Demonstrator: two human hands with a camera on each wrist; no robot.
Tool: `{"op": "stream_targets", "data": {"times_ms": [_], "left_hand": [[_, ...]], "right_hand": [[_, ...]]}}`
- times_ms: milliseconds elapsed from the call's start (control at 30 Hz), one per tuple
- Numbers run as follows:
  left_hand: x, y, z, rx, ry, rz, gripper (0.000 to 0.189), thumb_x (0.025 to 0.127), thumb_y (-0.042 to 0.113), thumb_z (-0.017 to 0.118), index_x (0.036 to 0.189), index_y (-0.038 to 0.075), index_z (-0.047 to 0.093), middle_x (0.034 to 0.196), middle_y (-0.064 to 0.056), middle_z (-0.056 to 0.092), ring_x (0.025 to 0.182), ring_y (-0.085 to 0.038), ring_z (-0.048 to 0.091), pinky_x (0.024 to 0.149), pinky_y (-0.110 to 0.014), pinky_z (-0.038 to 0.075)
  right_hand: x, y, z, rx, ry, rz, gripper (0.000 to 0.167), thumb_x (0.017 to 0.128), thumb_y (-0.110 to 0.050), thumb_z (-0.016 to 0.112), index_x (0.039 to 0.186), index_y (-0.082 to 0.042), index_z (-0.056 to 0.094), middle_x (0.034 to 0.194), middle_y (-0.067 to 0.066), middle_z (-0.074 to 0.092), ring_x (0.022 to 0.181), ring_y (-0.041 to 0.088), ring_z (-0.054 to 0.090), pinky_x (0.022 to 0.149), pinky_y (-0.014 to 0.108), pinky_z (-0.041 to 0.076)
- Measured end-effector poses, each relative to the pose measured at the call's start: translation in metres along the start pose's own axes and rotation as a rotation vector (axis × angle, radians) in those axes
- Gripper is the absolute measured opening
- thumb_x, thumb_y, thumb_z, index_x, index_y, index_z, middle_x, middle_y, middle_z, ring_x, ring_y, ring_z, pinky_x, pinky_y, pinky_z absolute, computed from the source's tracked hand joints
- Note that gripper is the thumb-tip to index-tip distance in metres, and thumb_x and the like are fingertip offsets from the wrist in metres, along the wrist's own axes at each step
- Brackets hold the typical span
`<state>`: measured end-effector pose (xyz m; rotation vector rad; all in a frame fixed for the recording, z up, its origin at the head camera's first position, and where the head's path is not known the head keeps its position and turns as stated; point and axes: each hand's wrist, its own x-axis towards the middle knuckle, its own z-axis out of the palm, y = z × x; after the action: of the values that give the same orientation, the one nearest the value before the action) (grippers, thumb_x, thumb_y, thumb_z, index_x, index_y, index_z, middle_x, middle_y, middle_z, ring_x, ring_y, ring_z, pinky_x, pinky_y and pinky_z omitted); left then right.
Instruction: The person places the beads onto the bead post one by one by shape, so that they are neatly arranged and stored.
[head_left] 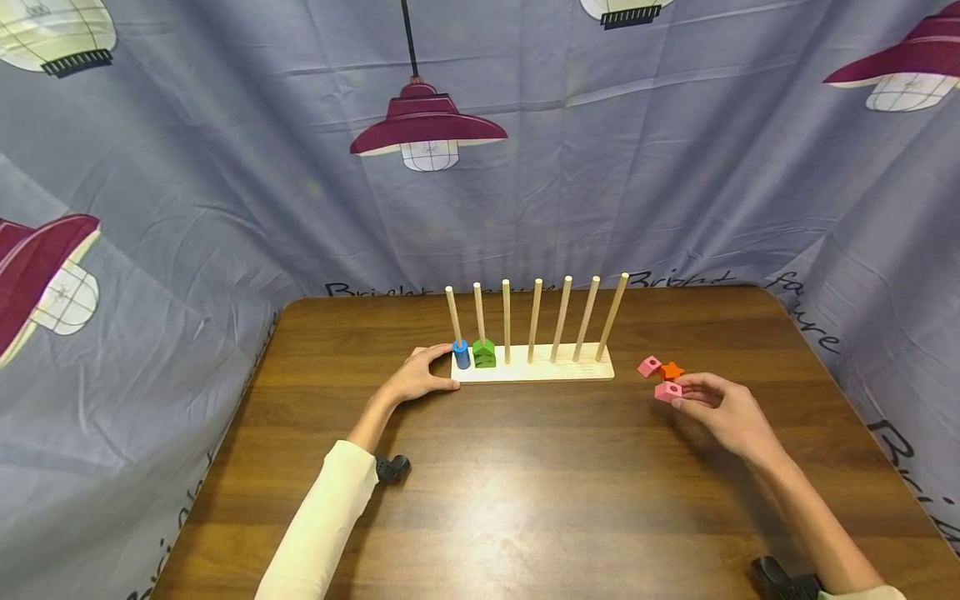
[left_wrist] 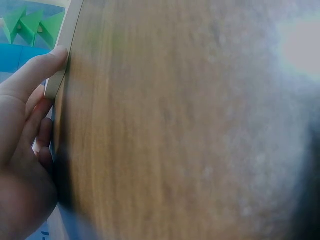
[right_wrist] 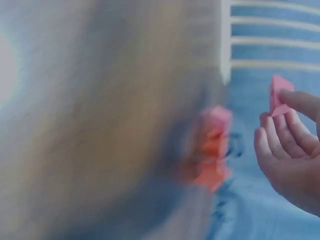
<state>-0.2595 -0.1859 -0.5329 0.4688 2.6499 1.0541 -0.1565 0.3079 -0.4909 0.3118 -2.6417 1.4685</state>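
A pale wooden peg board [head_left: 532, 374] with several upright pegs stands toward the back of the table. My left hand [head_left: 411, 379] grips its left end, thumb on the front edge and fingers round the far side. Blue cylinder pieces [head_left: 462, 358] sit on the leftmost peg. Green triangular blocks [head_left: 484, 358] are stacked on the peg beside them. To the right of the board, my right hand [head_left: 731, 415] pinches a pink block [head_left: 666, 392] with a hole in it, held between thumb and fingers above the table. The other pegs carry nothing.
Just beyond the right hand lie another pink block [head_left: 648, 367] and an orange star piece [head_left: 672, 371]; the right wrist view blurs them. The brown wooden table [head_left: 540, 483] ends at a grey-blue curtain [head_left: 525, 208] printed with lamps.
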Motion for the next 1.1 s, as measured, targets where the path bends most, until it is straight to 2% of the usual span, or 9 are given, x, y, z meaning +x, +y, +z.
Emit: {"op": "stream_targets", "data": {"times_ms": [167,233,333,500,700,867,1000,1100], "left_hand": [[0.0,-0.001,0.0,0.0,-0.009,-0.003,0.081,0.084,0.033,0.082,0.152,0.01,0.044,0.154,-0.011,0.041,0.137,-0.032,0.032,0.11,-0.053,0.029],[0.0,-0.001,0.0,-0.004,-0.009,0.0,0.082,0.084,0.033,0.082,0.152,0.009,0.044,0.154,-0.011,0.041,0.137,-0.033,0.033,0.11,-0.054,0.029],[-0.001,-0.002,-0.001,-0.011,-0.003,0.001,0.082,0.083,0.033,0.082,0.152,0.009,0.044,0.154,-0.012,0.041,0.136,-0.033,0.033,0.11,-0.054,0.029],[-0.001,-0.001,-0.001,-0.005,-0.004,0.003,0.081,0.084,0.033,0.081,0.152,0.007,0.044,0.154,-0.012,0.041,0.136,-0.033,0.033,0.11,-0.054,0.029],[-0.001,0.002,-0.002,-0.006,0.003,0.01,0.08,0.084,0.031,0.082,0.151,0.007,0.045,0.153,-0.012,0.043,0.136,-0.033,0.033,0.11,-0.053,0.029],[-0.001,0.003,-0.001,-0.011,0.004,0.014,0.08,0.083,0.031,0.082,0.15,0.007,0.045,0.153,-0.013,0.043,0.134,-0.034,0.034,0.11,-0.054,0.03],[-0.001,0.002,-0.001,-0.015,0.003,0.013,0.08,0.083,0.031,0.082,0.151,0.007,0.045,0.153,-0.013,0.043,0.133,-0.033,0.035,0.109,-0.054,0.03],[-0.001,0.002,-0.001,-0.016,0.006,0.015,0.08,0.083,0.031,0.082,0.15,0.007,0.045,0.153,-0.013,0.043,0.133,-0.033,0.035,0.109,-0.053,0.03]], "right_hand": [[0.02,-0.047,0.009,0.176,-0.005,-0.094,0.032,0.086,0.01,0.072,0.116,0.016,0.062,0.101,-0.002,0.071,0.089,0.002,0.068,0.075,0.019,0.054],[0.029,-0.067,0.013,0.207,-0.012,-0.116,0.031,0.087,0.008,0.072,0.116,0.014,0.062,0.101,-0.007,0.07,0.089,0.003,0.068,0.074,0.019,0.054],[0.042,-0.095,0.021,0.228,-0.036,-0.122,0.03,0.089,0.003,0.073,0.118,0.01,0.064,0.103,-0.003,0.071,0.088,0.007,0.069,0.069,0.021,0.055],[0.067,-0.133,0.043,0.254,-0.078,-0.178,0.028,0.089,0.003,0.072,0.116,0.007,0.066,0.106,0.016,0.069,0.09,0.015,0.069,0.073,0.021,0.054],[0.097,-0.163,0.07,0.271,-0.077,-0.249,0.027,0.088,0.004,0.073,0.114,0.007,0.068,0.107,0.02,0.069,0.091,0.019,0.069,0.078,0.022,0.054],[0.117,-0.177,0.088,0.274,-0.045,-0.275,0.026,0.089,0.003,0.072,0.115,0.007,0.069,0.107,0.02,0.07,0.095,0.024,0.069,0.083,0.025,0.053],[0.129,-0.183,0.095,0.203,0.002,-0.269,0.026,0.09,-0.003,0.073,0.115,0.002,0.071,0.107,0.015,0.072,0.099,0.025,0.069,0.084,0.028,0.052],[0.133,-0.187,0.098,0.149,0.032,-0.264,0.026,0.09,-0.006,0.074,0.116,-0.002,0.071,0.108,0.012,0.073,0.101,0.025,0.069,0.086,0.034,0.05]]}}
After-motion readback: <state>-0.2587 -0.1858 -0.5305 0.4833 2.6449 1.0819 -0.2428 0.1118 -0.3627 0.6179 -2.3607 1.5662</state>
